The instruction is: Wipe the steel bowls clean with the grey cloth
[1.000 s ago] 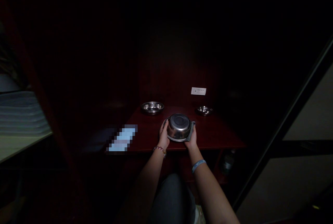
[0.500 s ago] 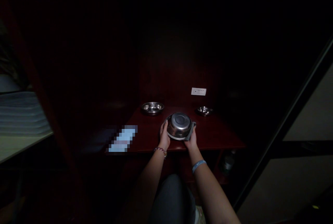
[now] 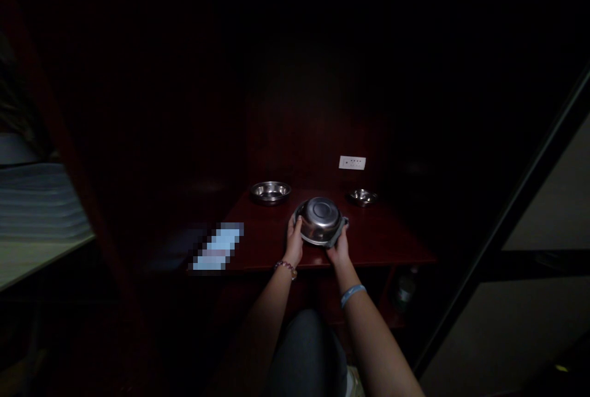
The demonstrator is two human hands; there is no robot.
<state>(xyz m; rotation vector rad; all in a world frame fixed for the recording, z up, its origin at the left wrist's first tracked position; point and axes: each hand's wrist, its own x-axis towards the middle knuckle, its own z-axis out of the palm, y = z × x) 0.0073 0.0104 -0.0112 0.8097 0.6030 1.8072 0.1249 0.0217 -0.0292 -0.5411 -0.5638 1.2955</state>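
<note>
A shiny metal bowl (image 3: pixel 321 212) is tilted with its base towards me, held over the dark red shelf (image 3: pixel 258 243). My left hand (image 3: pixel 295 241) grips its left rim, fingers along the outside. On the right side, my right hand (image 3: pixel 340 247) presses a grey cloth (image 3: pixel 338 234) against the bowl's rim; some of those fingers are hidden behind cloth and bowl. Farther back stand a wide metal bowl (image 3: pixel 270 193) on the left and a smaller metal bowl (image 3: pixel 362 197) on the right, both upright.
A white power socket (image 3: pixel 353 163) is on the back wall. At the left lies a blurred-out bright phone-like thing (image 3: pixel 217 247). A stack of pale trays (image 3: pixel 39 200) stands on a side shelf at far left. A plastic bottle (image 3: pixel 405 291) stands below, right.
The held bowl has turned slightly and shifted a little up and right. My left hand has slid a bit along its rim; my right hand stays nearly in place with the cloth.
</note>
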